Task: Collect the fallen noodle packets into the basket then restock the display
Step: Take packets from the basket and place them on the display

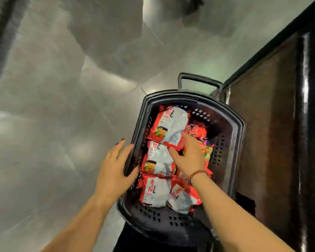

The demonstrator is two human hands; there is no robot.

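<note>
Red-and-white plastic noodle packets (164, 159) are lying heaped in the black perforated plastic basket (231, 128), the left hand (115, 166) clasping its rim, the right hand (189, 155) reaching over them with its grip open and empty, and I judge that tilting is risking the slippery heap spilling.

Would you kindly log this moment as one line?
left hand: holds rim of basket | right hand: open over noodle packets in basket

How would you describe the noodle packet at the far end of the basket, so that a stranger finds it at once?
Find the black basket on the grey floor. Along its left wall, pale-faced noodle packets lie in a row. The wanted packet is last in that row, nearest the pull handle; the red packet on its right has no pale face.
</note>
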